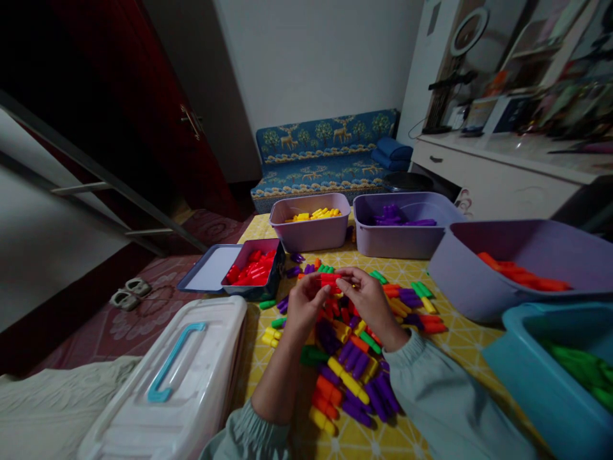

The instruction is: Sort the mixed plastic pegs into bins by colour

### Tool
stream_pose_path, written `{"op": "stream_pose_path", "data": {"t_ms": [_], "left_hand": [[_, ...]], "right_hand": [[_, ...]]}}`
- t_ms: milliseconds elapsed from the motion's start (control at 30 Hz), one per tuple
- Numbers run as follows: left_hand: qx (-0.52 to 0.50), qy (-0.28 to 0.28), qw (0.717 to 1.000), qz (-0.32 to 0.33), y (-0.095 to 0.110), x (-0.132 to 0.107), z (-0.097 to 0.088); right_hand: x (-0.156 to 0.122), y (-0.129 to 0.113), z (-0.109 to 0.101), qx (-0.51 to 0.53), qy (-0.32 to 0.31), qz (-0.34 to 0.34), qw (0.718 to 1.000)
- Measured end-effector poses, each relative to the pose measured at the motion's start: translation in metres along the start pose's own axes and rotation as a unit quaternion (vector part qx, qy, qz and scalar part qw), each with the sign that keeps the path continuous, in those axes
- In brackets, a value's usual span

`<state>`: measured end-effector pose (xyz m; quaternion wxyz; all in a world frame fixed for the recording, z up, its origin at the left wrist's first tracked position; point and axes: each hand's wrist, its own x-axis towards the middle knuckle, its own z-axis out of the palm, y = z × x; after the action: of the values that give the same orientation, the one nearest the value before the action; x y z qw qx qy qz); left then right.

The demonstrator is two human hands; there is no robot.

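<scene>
My left hand (pixel 304 301) and my right hand (pixel 368 295) meet above a heap of small plastic pegs (pixel 352 364) in red, purple, yellow, green and orange on the yellow tablecloth (pixel 460 342). Both hands pinch the ends of a short red peg piece (pixel 331 280), held level between them. Just left of the hands stands a dark box of red pegs (pixel 253 268). Behind them are a lilac tub with yellow pegs (pixel 310 222) and a lilac tub with purple pegs (pixel 401 223).
At the right a lilac tub with orange pegs (pixel 517 271) and a blue tub with green pegs (pixel 565 377) crowd the table edge. A white lidded case with a blue handle (pixel 175 383) lies at the lower left. A blue patterned sofa (pixel 325 156) stands behind.
</scene>
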<state>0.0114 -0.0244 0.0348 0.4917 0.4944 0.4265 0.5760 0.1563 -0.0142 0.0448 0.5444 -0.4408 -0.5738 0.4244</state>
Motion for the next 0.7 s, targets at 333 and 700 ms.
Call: {"op": "stream_pose_path", "data": {"t_ms": [333, 700], "left_hand": [[-0.186, 0.248, 0.95, 0.02, 0.022, 0.013, -0.029], [-0.055, 0.327, 0.935, 0.128, 0.028, 0.016, -0.049]], "right_hand": [[0.0, 0.006, -0.002, 0.043, 0.026, 0.032, 0.998], [-0.001, 0.004, -0.002, 0.044, 0.031, 0.026, 0.998]]}}
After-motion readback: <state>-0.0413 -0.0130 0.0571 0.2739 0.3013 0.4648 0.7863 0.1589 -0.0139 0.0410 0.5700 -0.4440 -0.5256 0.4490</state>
